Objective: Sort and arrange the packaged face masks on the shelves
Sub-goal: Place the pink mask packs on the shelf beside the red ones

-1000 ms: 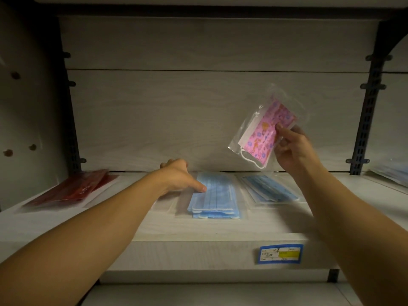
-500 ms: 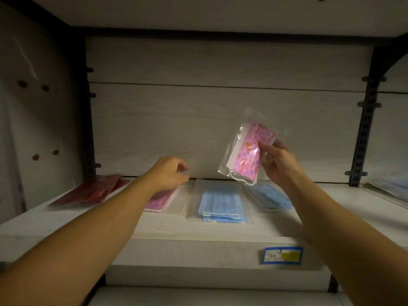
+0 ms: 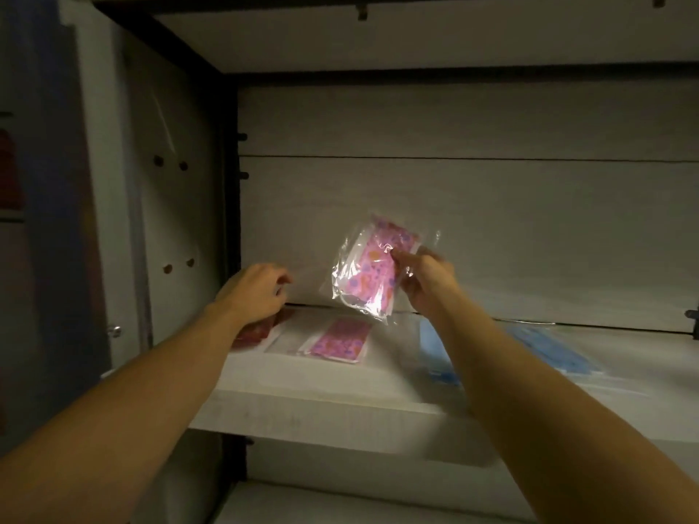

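Two pink patterned mask packs (image 3: 378, 270), two blue mask stacks (image 3: 438, 357), one red pack (image 3: 257, 330) and two hands (image 3: 253, 293) at one shelf (image 3: 321, 406).

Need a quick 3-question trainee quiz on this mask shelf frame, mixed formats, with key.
1. True or false: the right hand holds the pink patterned mask pack above the shelf.
2. What lies on the shelf directly below the held pack? A) red pack B) second pink pack C) blue masks
3. Fill in: the left hand holds ____.

Key: 1 true; 2 B, second pink pack; 3 nothing.
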A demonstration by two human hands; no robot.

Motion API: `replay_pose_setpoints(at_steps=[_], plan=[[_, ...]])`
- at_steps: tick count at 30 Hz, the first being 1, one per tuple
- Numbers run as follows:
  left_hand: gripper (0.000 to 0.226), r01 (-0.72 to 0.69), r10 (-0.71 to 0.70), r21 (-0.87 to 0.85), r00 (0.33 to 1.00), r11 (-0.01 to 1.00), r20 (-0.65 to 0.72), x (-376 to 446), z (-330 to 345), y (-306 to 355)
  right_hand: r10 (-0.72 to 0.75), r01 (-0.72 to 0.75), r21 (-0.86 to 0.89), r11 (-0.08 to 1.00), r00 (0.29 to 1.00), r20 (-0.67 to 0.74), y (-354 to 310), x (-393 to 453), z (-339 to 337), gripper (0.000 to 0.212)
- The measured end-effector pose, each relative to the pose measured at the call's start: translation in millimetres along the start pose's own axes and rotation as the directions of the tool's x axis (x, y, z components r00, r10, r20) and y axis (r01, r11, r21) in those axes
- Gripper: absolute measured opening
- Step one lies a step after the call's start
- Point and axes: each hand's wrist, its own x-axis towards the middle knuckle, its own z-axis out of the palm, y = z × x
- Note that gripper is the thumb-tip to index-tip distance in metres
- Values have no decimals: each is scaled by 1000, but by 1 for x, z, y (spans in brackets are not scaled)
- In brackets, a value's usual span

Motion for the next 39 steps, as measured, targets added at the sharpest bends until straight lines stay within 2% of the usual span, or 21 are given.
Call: replay_pose_setpoints(at_steps=[2,5,10,13,18,21,24,32,37,39], plan=[[26,-4,4,19,1000,1000,-21,0,3,-7,54,-54,-28,998,999,-4,15,2,11,30],[27,27,-28,83,1000,996,5,-4,10,-14,177,-178,-222,959,984,-24,31,1,13,10],[29,46,-45,112,999,993,-11,-3,14,-15,236,-239,-408,881,970,-58,32,-3,11,17],[31,26,-21,134,999,991,-35,-2,18,-7,187,-178,-578,796,981,-44,40,-9,14,14],[36,5,4,170,999,985,-49,-1,18,2,70,-35,-833,552,998,4,49,-10,20,11],[36,4,10,173,997,985,-78,-3,16,0,-19,80,-942,327,997,78,50,-15,22,25],[36,14,4,177,995,984,-98,-3,15,-1,-24,101,-968,231,995,98,49,-20,22,45],[39,18,-4,189,997,982,-76,-2,18,-2,-21,66,-991,116,998,64,50,-24,20,65],[40,15,-4,197,998,980,-58,-3,18,-3,22,-24,-997,68,999,-23,50,-22,18,100],[40,9,-1,190,999,982,-45,-3,17,-3,18,-38,-999,12,999,-38,49,-20,16,108]])
